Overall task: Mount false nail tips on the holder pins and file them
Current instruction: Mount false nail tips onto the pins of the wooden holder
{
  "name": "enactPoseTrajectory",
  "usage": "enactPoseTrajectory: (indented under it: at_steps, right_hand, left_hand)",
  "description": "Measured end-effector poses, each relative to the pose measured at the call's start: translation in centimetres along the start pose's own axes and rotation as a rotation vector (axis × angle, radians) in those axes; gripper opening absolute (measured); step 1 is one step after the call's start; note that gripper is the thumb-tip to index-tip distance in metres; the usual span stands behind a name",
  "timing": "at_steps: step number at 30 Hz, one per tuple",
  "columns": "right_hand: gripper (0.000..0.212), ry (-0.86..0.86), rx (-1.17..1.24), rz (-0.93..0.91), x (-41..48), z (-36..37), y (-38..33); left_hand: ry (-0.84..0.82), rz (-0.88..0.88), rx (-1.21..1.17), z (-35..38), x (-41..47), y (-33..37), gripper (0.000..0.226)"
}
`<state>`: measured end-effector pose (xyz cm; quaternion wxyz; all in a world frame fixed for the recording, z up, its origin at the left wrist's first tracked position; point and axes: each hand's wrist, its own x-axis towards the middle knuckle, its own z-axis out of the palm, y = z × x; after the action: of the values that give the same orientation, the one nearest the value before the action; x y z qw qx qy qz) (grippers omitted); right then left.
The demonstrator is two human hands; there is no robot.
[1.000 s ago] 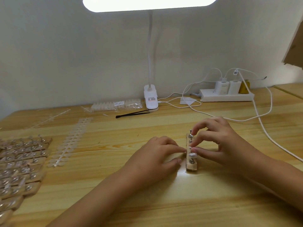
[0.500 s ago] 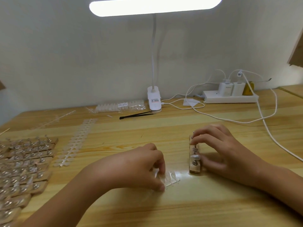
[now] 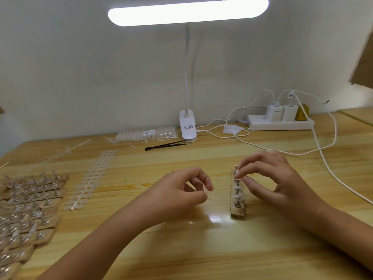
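The bar lamp [image 3: 187, 12] burns overexposed white, lighting brightly from above. Below it the glossy bench [image 3: 201, 249] carries a glare patch and soft shadows; the left hand [image 3: 179, 190] looks slightly blurred. Frame edges bend outward.

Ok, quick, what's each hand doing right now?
Left hand: pinching a clear strip of nail tips.
Right hand: fingers pinching the far pin of the holder.
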<state>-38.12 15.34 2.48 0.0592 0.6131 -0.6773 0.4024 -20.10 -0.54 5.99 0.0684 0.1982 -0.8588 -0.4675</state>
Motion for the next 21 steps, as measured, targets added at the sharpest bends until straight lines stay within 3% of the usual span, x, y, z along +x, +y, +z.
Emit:
enactPoseTrajectory:
  at_steps: [7,14,21]
  right_hand:
    - [0.026,-0.043,0.233,0.082,0.0,0.7,-1.7]
    - [0.025,-0.035,0.367,0.133,0.0,1.0,-2.6]
    - [0.011,-0.011,0.606,0.296,0.1,0.6,-3.2]
  left_hand:
    - [0.042,0.147,-0.151,0.4,-0.2,0.4,0.036]
    - [0.099,0.252,-0.179,1.1,-0.4,0.7,0.038]
    - [0.099,0.271,-0.134,1.4,-0.5,0.5,0.002]
